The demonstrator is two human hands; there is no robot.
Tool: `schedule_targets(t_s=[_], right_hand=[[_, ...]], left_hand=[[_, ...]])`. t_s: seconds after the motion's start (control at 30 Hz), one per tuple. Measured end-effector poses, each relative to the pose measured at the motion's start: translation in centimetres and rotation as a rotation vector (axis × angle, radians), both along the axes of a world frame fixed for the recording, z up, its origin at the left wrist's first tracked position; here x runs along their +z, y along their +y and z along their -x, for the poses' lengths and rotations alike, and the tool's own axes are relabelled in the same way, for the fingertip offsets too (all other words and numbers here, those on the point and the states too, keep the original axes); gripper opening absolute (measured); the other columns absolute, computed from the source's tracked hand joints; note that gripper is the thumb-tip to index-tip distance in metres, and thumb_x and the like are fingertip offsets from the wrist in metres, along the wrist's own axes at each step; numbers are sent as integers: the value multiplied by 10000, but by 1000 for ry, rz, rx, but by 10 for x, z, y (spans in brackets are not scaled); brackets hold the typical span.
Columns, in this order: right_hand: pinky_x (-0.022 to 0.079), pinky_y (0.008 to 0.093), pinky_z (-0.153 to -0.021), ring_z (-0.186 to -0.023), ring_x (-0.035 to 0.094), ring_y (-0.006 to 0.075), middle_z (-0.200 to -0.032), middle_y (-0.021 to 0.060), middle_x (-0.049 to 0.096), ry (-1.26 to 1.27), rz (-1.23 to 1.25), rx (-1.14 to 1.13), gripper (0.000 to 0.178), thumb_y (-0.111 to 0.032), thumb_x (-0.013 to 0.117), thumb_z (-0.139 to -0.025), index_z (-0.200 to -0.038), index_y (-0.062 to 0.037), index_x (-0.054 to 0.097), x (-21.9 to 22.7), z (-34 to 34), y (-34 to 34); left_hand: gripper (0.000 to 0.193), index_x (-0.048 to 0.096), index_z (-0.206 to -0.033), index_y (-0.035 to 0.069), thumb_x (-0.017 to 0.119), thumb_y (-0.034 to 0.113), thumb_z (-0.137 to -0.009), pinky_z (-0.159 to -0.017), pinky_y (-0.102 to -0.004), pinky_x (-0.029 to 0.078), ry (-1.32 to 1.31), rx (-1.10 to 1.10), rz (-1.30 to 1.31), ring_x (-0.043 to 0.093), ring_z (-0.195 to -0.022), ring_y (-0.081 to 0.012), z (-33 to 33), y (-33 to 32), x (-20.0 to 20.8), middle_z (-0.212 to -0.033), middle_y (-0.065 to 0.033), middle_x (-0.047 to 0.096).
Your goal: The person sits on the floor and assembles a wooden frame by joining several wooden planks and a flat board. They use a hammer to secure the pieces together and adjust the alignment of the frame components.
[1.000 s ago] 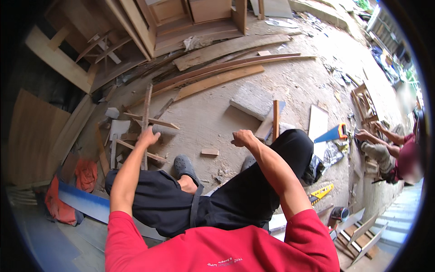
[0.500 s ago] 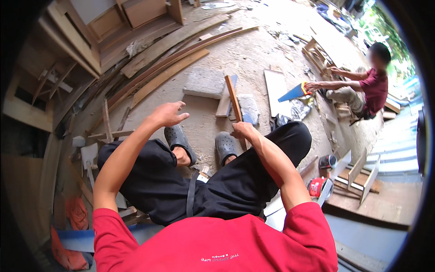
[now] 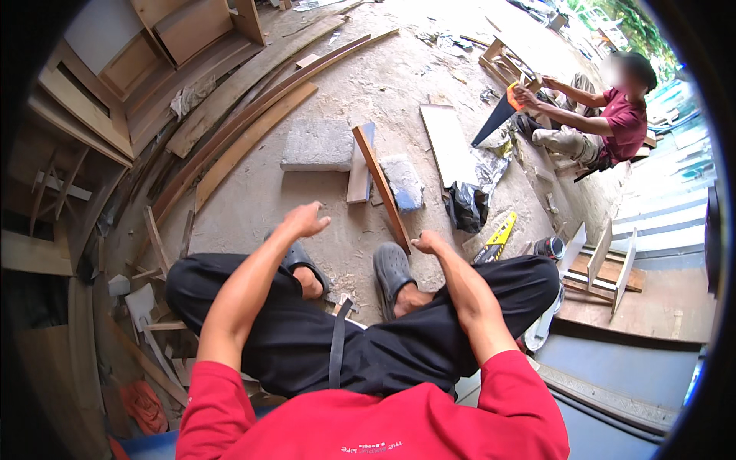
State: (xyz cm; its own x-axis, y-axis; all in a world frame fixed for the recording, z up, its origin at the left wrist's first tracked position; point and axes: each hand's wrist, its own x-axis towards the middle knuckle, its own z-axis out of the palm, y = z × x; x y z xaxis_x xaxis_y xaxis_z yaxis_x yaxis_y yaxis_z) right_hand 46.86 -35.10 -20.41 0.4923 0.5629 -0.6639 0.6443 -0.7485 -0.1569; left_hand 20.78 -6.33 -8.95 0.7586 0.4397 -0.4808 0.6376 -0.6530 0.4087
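I sit with my knees bent, in black trousers and dark clogs. My right hand [image 3: 426, 242] grips the near end of a long narrow wooden strip [image 3: 378, 182] that reaches away over the sandy floor. My left hand [image 3: 304, 220] hovers above my left knee with fingers loosely spread and nothing in it. The far end of the strip lies near a grey stone block [image 3: 318, 145] and a short plank [image 3: 360, 170].
Long curved boards [image 3: 253, 115] and wooden frames pile up at the left. A yellow-handled saw [image 3: 495, 236] and a black bag [image 3: 468, 205] lie to my right. Another person [image 3: 606, 115] sits at the far right sawing wood. A small tin [image 3: 549, 247] stands beside steps.
My view has swung rightward, bringing the seated person into sight. My left hand left the wood scraps at the left and now hangs free. My right hand keeps hold of the strip.
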Motion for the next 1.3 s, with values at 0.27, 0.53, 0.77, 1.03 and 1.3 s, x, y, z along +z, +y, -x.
schedule_targets(t_s=[0.27, 0.53, 0.77, 1.03, 1.3], right_hand=[[462, 437, -955, -1128, 564, 408, -1169, 312, 578, 36, -212, -542, 669, -382, 720, -766, -1198, 72, 484, -58, 45, 45], [482, 447, -904, -1065, 599, 392, -1078, 261, 633, 127, -211, -382, 459, -349, 657, -795, -1092, -7, 587, -46, 37, 48], [532, 415, -559, -592, 665, 303, -694, 202, 651, 160, -352, -525, 432, -374, 631, -811, -939, 38, 617, -7, 9, 34], [509, 449, -845, -943, 649, 410, -943, 286, 659, -103, -242, -431, 519, -429, 618, -803, -955, 66, 661, 121, -59, -7], [284, 272, -376, -415, 358, 85, -557, -46, 395, 632, -457, -1056, 328, -385, 641, -888, -808, -101, 496, 202, 6, -64]], left_hand=[[594, 495, -1315, 65, 595, 432, -859, -950, -439, 454, 113, 58, 98, 575, -1123, -363, 51, -25, -41, -1185, -195, 621], [578, 490, -1326, 75, 592, 415, -870, -956, -463, 446, 216, 41, 109, 558, -1147, -369, 49, -16, -49, -1183, -224, 611], [559, 486, -1317, 85, 590, 408, -873, -941, -479, 454, 215, -143, 37, 565, -1139, -365, -20, -16, -70, -1198, -213, 607], [544, 546, -1209, 40, 612, 444, -852, -928, -473, 459, 57, -103, -2, 581, -1108, -360, -115, -31, -48, -1154, -213, 623], [743, 487, -1273, 22, 645, 576, -805, -928, -451, 483, 138, 201, -20, 560, -1163, -353, -155, -31, -103, -1281, -199, 548]])
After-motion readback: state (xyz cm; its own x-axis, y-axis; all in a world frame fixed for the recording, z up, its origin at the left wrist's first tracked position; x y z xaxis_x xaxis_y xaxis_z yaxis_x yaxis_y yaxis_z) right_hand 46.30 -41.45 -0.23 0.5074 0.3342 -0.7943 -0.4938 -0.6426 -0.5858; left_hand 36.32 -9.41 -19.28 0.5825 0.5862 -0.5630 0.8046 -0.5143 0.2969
